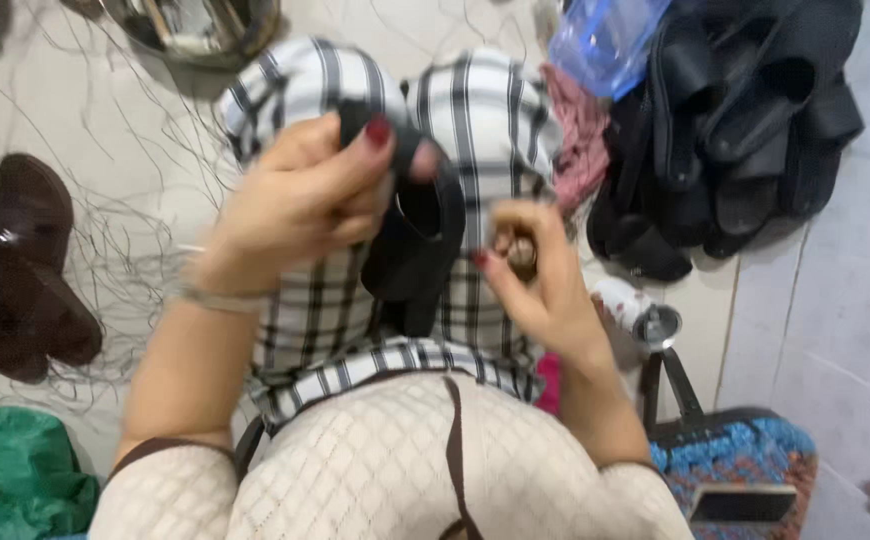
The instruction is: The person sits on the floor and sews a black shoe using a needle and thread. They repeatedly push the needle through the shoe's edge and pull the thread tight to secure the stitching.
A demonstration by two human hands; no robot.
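Cream knitted top (395, 470) nearest; left hand (300, 205) pinches a black rubber sandal piece (410, 235) at centre — right hand (540, 275), at four o'clock, pinches a small brownish fitting (521, 255), apparently mid-attachment; aligning seems needed.

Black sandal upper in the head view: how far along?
Done, apparently: a pile of black sandal uppers lies to the right. In hand: the left hand grips one black strap piece; the right hand pinches something small beside it. What is left cannot be told.
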